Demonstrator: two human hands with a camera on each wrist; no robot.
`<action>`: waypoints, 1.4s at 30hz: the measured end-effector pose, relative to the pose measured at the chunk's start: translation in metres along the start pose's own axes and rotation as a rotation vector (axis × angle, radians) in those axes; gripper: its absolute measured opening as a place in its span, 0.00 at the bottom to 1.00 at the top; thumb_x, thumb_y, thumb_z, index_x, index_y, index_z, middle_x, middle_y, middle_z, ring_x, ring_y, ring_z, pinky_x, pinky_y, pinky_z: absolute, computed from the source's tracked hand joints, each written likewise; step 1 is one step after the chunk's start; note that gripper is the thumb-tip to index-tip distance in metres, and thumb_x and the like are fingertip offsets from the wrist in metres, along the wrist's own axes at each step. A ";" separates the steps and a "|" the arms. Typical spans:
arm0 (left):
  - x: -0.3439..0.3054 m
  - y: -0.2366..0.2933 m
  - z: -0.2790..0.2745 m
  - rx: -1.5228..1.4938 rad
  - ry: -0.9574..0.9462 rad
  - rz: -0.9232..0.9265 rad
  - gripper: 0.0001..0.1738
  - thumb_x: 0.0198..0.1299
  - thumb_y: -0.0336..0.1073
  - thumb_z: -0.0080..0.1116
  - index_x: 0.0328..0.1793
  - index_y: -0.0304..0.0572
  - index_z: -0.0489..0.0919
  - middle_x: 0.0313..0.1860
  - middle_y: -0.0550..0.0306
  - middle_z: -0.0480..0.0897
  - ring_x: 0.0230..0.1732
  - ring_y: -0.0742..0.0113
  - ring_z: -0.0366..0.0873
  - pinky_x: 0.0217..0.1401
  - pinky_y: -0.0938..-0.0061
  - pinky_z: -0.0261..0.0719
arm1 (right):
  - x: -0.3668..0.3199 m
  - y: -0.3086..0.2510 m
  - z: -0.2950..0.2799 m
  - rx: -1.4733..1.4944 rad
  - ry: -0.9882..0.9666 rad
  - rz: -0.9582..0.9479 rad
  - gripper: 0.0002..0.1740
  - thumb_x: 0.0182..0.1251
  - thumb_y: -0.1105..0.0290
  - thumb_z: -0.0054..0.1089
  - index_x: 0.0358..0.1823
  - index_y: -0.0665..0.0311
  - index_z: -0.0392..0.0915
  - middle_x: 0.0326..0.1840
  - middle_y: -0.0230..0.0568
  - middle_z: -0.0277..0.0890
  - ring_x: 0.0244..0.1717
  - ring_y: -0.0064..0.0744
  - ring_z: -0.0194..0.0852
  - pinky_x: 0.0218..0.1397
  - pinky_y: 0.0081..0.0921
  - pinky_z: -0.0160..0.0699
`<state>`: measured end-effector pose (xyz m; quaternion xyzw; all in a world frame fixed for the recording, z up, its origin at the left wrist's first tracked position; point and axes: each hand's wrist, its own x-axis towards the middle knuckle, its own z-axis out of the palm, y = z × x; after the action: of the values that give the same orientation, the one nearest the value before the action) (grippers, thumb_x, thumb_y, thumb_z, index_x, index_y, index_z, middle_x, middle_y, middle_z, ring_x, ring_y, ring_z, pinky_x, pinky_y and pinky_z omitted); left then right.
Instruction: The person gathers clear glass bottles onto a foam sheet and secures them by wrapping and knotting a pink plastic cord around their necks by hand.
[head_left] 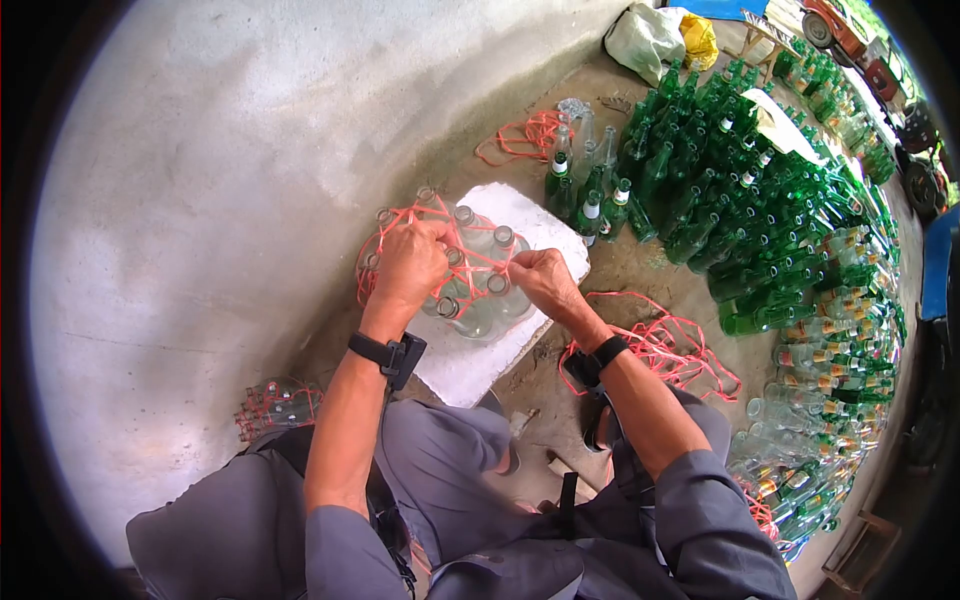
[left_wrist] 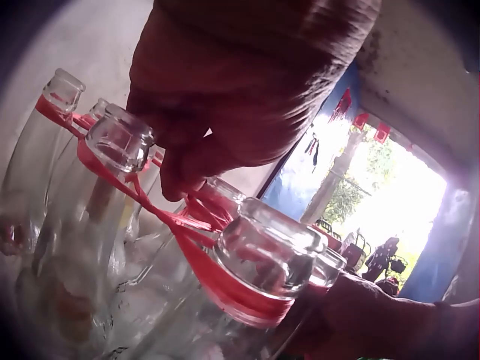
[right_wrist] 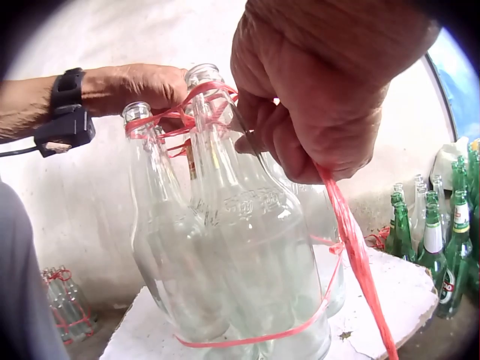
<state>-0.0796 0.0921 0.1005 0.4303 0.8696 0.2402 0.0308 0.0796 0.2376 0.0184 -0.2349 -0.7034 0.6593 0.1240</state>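
Clear glass bottles (head_left: 474, 319) (right_wrist: 259, 247) stand clustered on a white slab (head_left: 455, 370), red twine (left_wrist: 232, 292) (right_wrist: 259, 339) looped around their necks and lower bodies. My left hand (head_left: 412, 262) (left_wrist: 240, 82) reaches over the necks on the left side, its curled fingertips pinching the twine between bottles. On the right of the cluster, my right hand (head_left: 545, 283) (right_wrist: 315, 90) has its fingers curled tightly round a strand of twine, which hangs down past the bottles in the right wrist view. The right fingertips are partly hidden behind the hand.
Loose red twine (head_left: 665, 350) lies on the floor right of the slab, with another tangle (head_left: 540, 130) beyond it. Many green bottles (head_left: 690, 150) crowd the right side. A tied bottle bundle (head_left: 280, 405) sits at lower left, beside the pale wall (head_left: 200, 180).
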 end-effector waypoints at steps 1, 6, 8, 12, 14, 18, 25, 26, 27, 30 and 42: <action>0.000 0.000 0.000 0.024 -0.010 0.016 0.07 0.55 0.26 0.60 0.37 0.36 0.88 0.30 0.43 0.87 0.32 0.53 0.87 0.41 0.61 0.83 | -0.001 0.001 0.000 0.007 0.001 0.000 0.20 0.66 0.60 0.67 0.28 0.73 0.85 0.14 0.24 0.61 0.20 0.15 0.56 0.23 0.26 0.60; -0.003 0.000 -0.002 0.004 -0.032 0.023 0.08 0.56 0.26 0.60 0.37 0.38 0.88 0.31 0.43 0.87 0.34 0.50 0.87 0.43 0.60 0.83 | 0.001 0.007 -0.002 0.012 0.062 -0.005 0.20 0.66 0.59 0.69 0.28 0.73 0.86 0.14 0.25 0.63 0.20 0.16 0.57 0.23 0.27 0.61; -0.008 -0.003 0.002 0.072 0.001 0.072 0.10 0.57 0.27 0.58 0.42 0.41 0.88 0.35 0.44 0.88 0.43 0.48 0.87 0.47 0.59 0.83 | 0.001 0.009 -0.003 0.001 0.109 -0.003 0.20 0.65 0.59 0.70 0.28 0.73 0.86 0.14 0.26 0.65 0.20 0.16 0.58 0.23 0.28 0.62; -0.027 0.008 0.000 0.123 -0.080 0.030 0.14 0.60 0.27 0.57 0.50 0.41 0.86 0.45 0.40 0.87 0.54 0.43 0.83 0.57 0.57 0.80 | 0.000 0.009 -0.011 0.019 0.096 0.022 0.20 0.64 0.59 0.71 0.27 0.73 0.85 0.14 0.29 0.67 0.19 0.18 0.60 0.24 0.30 0.65; -0.039 -0.001 0.013 0.137 0.149 0.213 0.17 0.63 0.32 0.59 0.57 0.36 0.82 0.55 0.37 0.84 0.62 0.41 0.77 0.64 0.55 0.75 | -0.003 0.001 -0.014 -0.104 0.111 -0.008 0.21 0.64 0.59 0.71 0.28 0.74 0.84 0.14 0.33 0.68 0.19 0.21 0.62 0.25 0.32 0.67; -0.056 0.032 0.014 0.163 0.224 0.230 0.26 0.64 0.43 0.63 0.63 0.32 0.78 0.64 0.36 0.79 0.66 0.42 0.75 0.71 0.51 0.69 | -0.002 -0.001 -0.018 -0.087 0.099 -0.010 0.21 0.64 0.58 0.71 0.29 0.74 0.84 0.14 0.37 0.70 0.19 0.23 0.64 0.25 0.33 0.69; -0.059 0.067 0.040 0.143 0.222 0.130 0.50 0.48 0.48 0.79 0.74 0.34 0.66 0.72 0.35 0.72 0.74 0.36 0.66 0.76 0.47 0.64 | -0.002 -0.006 -0.028 -0.139 -0.002 -0.005 0.20 0.64 0.57 0.71 0.32 0.72 0.86 0.16 0.36 0.73 0.21 0.22 0.68 0.28 0.31 0.71; -0.059 0.065 0.042 0.139 0.226 0.128 0.50 0.48 0.48 0.79 0.74 0.34 0.66 0.72 0.35 0.72 0.74 0.36 0.66 0.76 0.47 0.64 | -0.004 -0.010 -0.032 -0.166 -0.048 0.016 0.19 0.64 0.57 0.71 0.33 0.71 0.87 0.16 0.36 0.73 0.22 0.22 0.69 0.29 0.31 0.72; -0.059 0.065 0.041 0.117 0.237 0.122 0.49 0.50 0.47 0.77 0.74 0.34 0.67 0.73 0.35 0.71 0.74 0.36 0.66 0.76 0.48 0.65 | -0.002 -0.006 -0.034 -0.170 -0.050 0.016 0.19 0.64 0.57 0.71 0.33 0.71 0.87 0.16 0.36 0.73 0.22 0.22 0.69 0.29 0.31 0.72; -0.061 0.065 0.041 0.108 0.265 0.129 0.46 0.52 0.46 0.75 0.75 0.34 0.68 0.73 0.34 0.71 0.74 0.35 0.67 0.75 0.50 0.68 | 0.001 -0.001 -0.038 -0.144 -0.099 -0.080 0.19 0.63 0.57 0.70 0.34 0.70 0.87 0.16 0.35 0.74 0.23 0.22 0.71 0.30 0.31 0.73; -0.060 0.063 0.040 0.137 0.323 0.181 0.37 0.50 0.41 0.74 0.67 0.36 0.75 0.67 0.37 0.76 0.70 0.36 0.72 0.70 0.51 0.75 | 0.007 -0.051 -0.048 -0.561 -0.005 -0.231 0.16 0.62 0.59 0.70 0.27 0.68 0.86 0.19 0.53 0.77 0.24 0.54 0.79 0.32 0.44 0.77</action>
<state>0.0153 0.0945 0.0838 0.4637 0.8353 0.2482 -0.1603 0.0885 0.2813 0.0729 -0.1770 -0.8804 0.4214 0.1268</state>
